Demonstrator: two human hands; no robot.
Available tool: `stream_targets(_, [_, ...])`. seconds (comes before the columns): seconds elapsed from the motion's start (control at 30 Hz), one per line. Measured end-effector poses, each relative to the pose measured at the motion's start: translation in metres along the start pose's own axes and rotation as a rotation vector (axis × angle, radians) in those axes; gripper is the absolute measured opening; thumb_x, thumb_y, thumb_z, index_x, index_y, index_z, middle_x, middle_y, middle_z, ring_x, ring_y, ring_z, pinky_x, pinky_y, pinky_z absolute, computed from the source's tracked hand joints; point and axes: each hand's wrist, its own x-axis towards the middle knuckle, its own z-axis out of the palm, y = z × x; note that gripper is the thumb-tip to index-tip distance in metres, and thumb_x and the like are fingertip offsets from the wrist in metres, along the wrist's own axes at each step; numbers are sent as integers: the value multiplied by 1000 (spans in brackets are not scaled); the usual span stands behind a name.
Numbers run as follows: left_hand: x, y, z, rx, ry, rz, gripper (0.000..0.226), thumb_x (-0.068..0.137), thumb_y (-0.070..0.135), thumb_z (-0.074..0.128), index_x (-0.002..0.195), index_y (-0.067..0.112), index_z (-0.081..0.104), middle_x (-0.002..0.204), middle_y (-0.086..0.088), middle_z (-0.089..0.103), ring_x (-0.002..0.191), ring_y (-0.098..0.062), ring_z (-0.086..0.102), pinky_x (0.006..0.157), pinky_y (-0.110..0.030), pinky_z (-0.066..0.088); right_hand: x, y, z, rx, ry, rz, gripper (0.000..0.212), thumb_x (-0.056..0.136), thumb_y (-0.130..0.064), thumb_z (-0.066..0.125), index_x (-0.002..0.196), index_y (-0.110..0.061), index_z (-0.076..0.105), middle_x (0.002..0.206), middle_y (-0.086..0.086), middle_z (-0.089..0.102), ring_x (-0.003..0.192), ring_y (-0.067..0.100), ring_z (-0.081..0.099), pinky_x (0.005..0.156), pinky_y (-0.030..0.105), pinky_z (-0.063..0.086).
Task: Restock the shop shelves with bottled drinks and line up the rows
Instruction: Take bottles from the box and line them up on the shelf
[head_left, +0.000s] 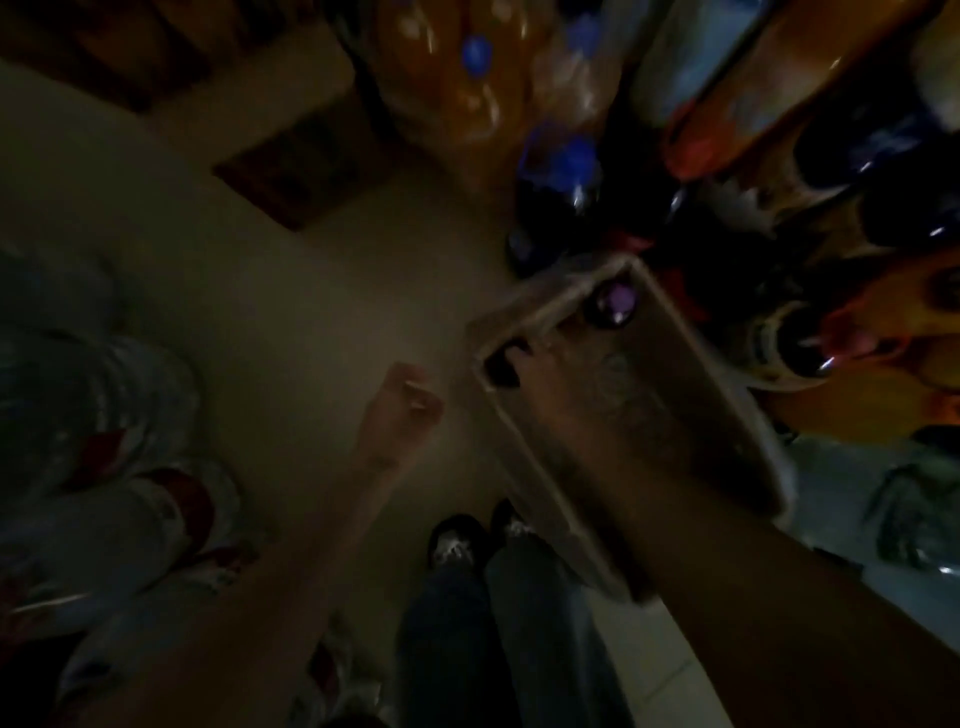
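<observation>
Single head view, steeply downward, close over the floor (322, 291).

The floor (291, 291) is pale and plain, and it fills the middle and the left of the dark, blurred frame. In the upper left, two dark brown patterned mats (311, 166) lie flat on it. At the upper right, packs of bottles (467, 78) with orange drink and blue caps stand on the floor, with dark bottles (561, 208) just beside them. At the left edge lie wrapped packs (104, 441) in white and red. At the bottom centre, the person's two dark shoes (457, 545) stand on the floor, close together.
</observation>
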Motion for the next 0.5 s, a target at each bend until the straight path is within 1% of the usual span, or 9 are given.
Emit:
stream_targets(0.03, [6, -3, 5, 44, -4, 37, 30, 86, -7, 35, 63, 10, 44, 52, 2, 39, 32, 0, 42, 37, -8, 34, 4, 0, 6, -28, 47, -41, 38, 77, -16, 40, 98, -16, 72, 105, 16, 68, 93, 35, 65, 80, 36, 55])
stream_targets(0.07, [6, -8, 11, 130, -116, 79, 28, 82, -10, 38, 68, 14, 43, 57, 1, 39, 34, 0, 45, 38, -6, 34, 4, -2, 3, -114, 82, -9, 34, 75, -15, 46, 96, -16, 72, 101, 15, 68, 86, 33, 67, 72, 31, 55])
stream_targets(0.13, [12, -22, 12, 106, -92, 114, 34, 85, -14, 37, 75, 18, 41, 66, -2, 40, 38, 3, 48, 40, -4, 34, 5, -3, -7, -151, 40, -39, 33, 85, -6, 49, 117, -8, 61, 119, 19, 58, 102, 33, 60, 82, 31, 47])
stream_targets(0.17, [9, -25, 14, 213, -112, 140, 32, 89, -10, 36, 75, 18, 40, 67, -1, 40, 38, 3, 47, 39, -4, 33, 4, 2, -15, -133, 29, -125, 34, 90, -4, 46, 123, -5, 53, 127, 19, 51, 110, 33, 53, 88, 34, 41])
stream_targets(0.23, [1, -9, 10, 343, -153, 335, 25, 90, 3, 49, 82, 25, 42, 71, 10, 47, 48, 8, 52, 46, -2, 37, -13, 7, -42, 16, 22, -173, 32, 89, -12, 51, 120, -4, 52, 128, 16, 50, 112, 31, 51, 87, 34, 38])
stream_targets(0.3, [-4, 9, 19, 264, -343, 325, 55, 70, 3, 73, 113, 20, 44, 101, 12, 54, 84, 16, 54, 72, 0, 41, -41, 5, -91, 177, 123, -179, 33, 79, -26, 63, 106, -8, 58, 114, 11, 60, 102, 29, 56, 76, 34, 40])
stream_targets(0.37, [-15, 32, 32, 189, -528, 297, 87, 57, -1, 80, 131, 3, 35, 122, 1, 50, 106, 7, 53, 89, -8, 42, -65, 2, -142, 288, 249, -213, 38, 69, -40, 66, 91, -10, 61, 92, 5, 66, 85, 21, 60, 68, 33, 42])
stream_targets(0.43, [-27, 53, 49, 135, -570, 337, 81, 53, -6, 79, 125, -3, 42, 112, -3, 55, 90, 11, 59, 82, -9, 45, -71, 6, -184, 514, 338, -255, 39, 63, -46, 64, 81, -11, 61, 72, -6, 62, 66, 5, 54, 62, 27, 44])
stream_targets(0.5, [-33, 60, 57, 80, -506, 314, 70, 46, 8, 80, 110, 5, 54, 100, 1, 62, 84, 8, 61, 83, -14, 46, -64, 16, -203, 853, 333, -245, 25, 70, -36, 69, 81, -14, 63, 67, -8, 58, 61, -1, 51, 59, 20, 44])
